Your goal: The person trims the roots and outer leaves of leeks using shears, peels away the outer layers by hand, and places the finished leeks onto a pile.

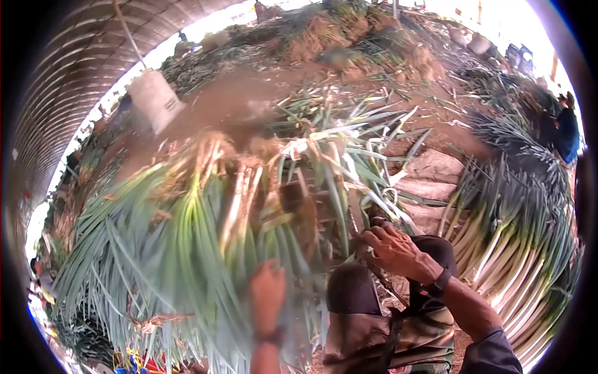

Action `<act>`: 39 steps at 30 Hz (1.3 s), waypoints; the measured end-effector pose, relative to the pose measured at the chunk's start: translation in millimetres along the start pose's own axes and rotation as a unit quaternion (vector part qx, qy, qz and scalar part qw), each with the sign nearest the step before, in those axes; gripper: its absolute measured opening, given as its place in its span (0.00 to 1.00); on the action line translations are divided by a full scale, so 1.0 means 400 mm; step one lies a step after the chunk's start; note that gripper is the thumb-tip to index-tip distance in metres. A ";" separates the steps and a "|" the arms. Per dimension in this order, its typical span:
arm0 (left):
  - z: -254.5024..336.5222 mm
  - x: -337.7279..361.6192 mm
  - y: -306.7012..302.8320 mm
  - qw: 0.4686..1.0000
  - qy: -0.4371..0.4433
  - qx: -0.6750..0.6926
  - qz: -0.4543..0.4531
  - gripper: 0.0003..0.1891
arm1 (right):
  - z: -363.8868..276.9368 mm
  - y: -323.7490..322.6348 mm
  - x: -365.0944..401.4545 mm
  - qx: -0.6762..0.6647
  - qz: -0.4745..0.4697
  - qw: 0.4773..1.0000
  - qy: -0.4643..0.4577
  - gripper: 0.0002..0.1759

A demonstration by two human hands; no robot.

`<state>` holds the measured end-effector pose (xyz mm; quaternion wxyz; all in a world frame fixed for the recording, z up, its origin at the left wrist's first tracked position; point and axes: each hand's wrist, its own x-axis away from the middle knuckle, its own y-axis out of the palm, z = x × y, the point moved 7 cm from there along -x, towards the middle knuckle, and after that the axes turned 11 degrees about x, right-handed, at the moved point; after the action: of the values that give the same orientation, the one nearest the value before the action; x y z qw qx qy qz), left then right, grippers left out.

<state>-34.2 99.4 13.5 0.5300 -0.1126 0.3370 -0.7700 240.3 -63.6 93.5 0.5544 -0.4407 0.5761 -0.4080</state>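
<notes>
A large heap of long green onions (pixel 196 218) spreads across the left and middle, roots and pale stalks toward the far side, green leaves toward me. My left hand (pixel 268 293) is over the leaves at the heap's right side, its fingers smeared by motion. By my knee, my right hand (pixel 397 252) has its fingers curled closed; what they hold, if anything, is hidden. Just beyond its fingertips stands a thin, upright strip (pixel 355 215) that I cannot identify. Loose peeled leaves (pixel 367 156) lie tangled in front of the right hand.
On the right lie stacked onions (pixel 511 249) with clean white stalks. Flattened sacking (pixel 430 181) covers ground beside them. A white sack (pixel 152 100) stands at the back left. Farther off is a pile of rooted onions (pixel 361 43). Another person (pixel 565 128) is at the far right.
</notes>
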 end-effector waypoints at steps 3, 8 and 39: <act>-0.023 -0.068 0.021 0.995 0.034 -0.085 0.029 0.20 | 0.018 0.098 0.037 0.023 -0.063 0.997 0.035 0.38; -0.093 -0.179 0.079 0.987 -0.044 -0.155 -0.024 0.28 | 0.016 0.232 0.102 0.072 -0.202 0.970 0.111 0.55; -0.026 -0.061 0.206 0.977 -0.150 0.073 -0.135 0.39 | -0.110 -0.042 0.017 -0.327 -0.247 0.912 0.027 0.40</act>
<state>31.3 107.9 -42.5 0.4723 -0.2326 0.1778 -0.8314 197.3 -75.7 110.0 0.2447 -0.7145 0.5647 -0.3327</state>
